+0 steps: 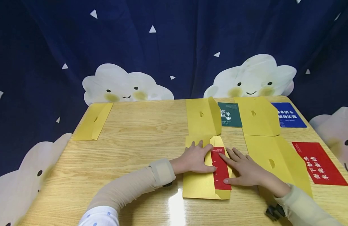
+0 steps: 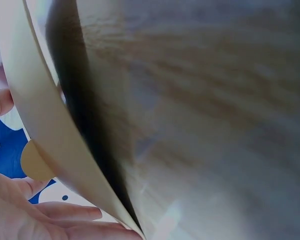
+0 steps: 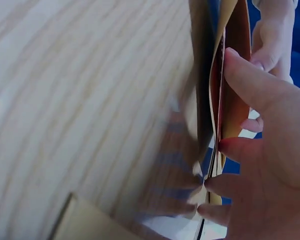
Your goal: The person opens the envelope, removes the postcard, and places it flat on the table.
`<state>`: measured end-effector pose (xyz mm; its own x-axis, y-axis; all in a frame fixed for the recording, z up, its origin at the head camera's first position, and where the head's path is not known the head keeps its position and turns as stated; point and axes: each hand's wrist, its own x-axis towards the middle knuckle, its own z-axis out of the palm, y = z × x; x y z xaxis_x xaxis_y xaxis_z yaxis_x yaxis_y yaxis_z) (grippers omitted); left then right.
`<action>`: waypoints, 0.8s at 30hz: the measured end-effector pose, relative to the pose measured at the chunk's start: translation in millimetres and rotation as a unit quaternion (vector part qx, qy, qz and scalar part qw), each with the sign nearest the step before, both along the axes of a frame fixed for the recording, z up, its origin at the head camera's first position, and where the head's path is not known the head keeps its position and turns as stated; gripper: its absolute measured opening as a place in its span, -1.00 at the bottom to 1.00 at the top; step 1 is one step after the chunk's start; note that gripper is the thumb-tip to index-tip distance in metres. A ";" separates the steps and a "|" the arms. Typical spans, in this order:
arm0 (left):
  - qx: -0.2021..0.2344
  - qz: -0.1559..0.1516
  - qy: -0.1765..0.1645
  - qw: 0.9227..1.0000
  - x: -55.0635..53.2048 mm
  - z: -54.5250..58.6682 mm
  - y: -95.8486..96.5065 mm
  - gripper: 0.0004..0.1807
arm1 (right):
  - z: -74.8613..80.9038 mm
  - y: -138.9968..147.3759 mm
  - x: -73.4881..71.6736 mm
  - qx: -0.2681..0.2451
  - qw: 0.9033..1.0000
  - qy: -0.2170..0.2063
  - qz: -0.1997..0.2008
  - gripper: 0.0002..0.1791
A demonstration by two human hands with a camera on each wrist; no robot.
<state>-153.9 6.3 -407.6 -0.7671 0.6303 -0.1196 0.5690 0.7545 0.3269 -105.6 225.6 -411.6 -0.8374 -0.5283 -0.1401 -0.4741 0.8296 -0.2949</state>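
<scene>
A yellow envelope (image 1: pixel 197 186) lies on the wooden table in front of me with its flap folded out to the right. A red card (image 1: pixel 220 169) sits at its mouth, its left edge under the envelope's front. My left hand (image 1: pixel 194 159) rests spread on the envelope, thumb reaching to the card's edge. From the right, my right hand (image 1: pixel 245 169) touches the card with extended index finger and thumb. In the right wrist view, the red card (image 3: pixel 220 90) stands out between the envelope's layers beside those fingers. The left wrist view shows the left fingers along the envelope (image 2: pixel 45 110).
Behind lie two more yellow envelopes (image 1: pixel 200 117), with a green card (image 1: pixel 231 115) and a blue card (image 1: pixel 289 114) beside their flaps. Another envelope (image 1: pixel 271 150) and a red card (image 1: pixel 320 164) are at the right. One envelope (image 1: pixel 89 122) lies at the far left edge.
</scene>
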 end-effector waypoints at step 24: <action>0.001 0.002 -0.001 1.000 0.5 -1.3 0.8 -0.32 | 10.2 23.4 3.1 -0.105 0.991 -0.077 -0.019 0.03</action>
